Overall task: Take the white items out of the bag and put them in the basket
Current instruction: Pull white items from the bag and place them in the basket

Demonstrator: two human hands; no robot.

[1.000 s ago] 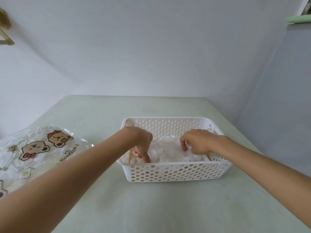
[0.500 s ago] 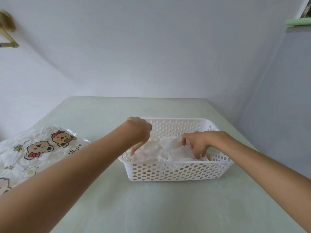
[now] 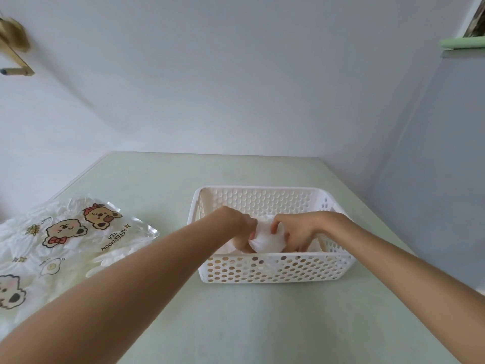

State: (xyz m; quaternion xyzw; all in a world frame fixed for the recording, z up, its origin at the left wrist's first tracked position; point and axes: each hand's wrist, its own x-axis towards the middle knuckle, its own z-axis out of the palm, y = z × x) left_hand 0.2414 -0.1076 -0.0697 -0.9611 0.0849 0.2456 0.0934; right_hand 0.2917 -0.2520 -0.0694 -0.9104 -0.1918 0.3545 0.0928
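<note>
Fingers of my left hand (image 3: 245, 233) and right hand (image 3: 294, 232) pinch the white bundle (image 3: 266, 240); I should press it low into the basket (image 3: 262, 269), bag (image 3: 65, 237) waiting at nine o'clock.

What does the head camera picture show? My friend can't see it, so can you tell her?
Two bare hands, the left hand and the right hand, grip a bundle of white items inside a white holey basket on a pale green table. A clear bag printed with cartoon bears lies to the left.
</note>
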